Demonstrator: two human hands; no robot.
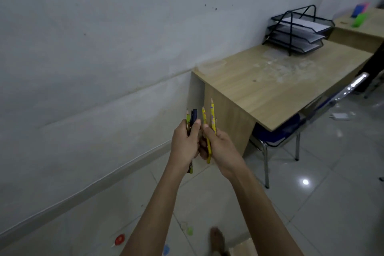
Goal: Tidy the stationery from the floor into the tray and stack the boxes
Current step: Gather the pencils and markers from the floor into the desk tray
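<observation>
Where both forearms reach out above the tiled floor [324, 210]:

- left hand [185, 141], fingers curled round a green pencil [188, 118] and a dark blue pen [194, 114], tips upward
- right hand [220, 146], just beside the left, gripping two yellow pencils [212, 113], points up
- three-tier black mesh tray [299, 33], papers inside, at the far end of a wooden desk [270, 89], well apart from the hands
- blue-seated chair [276, 133] tucked under the desk
- on the floor, a red tape dispenser [119, 239], green piece [189, 230] and blue piece [166, 249], near a bare foot [217, 239]

Arms outstretched, left grip [184, 141] and right grip [218, 146] curled, close together.
</observation>
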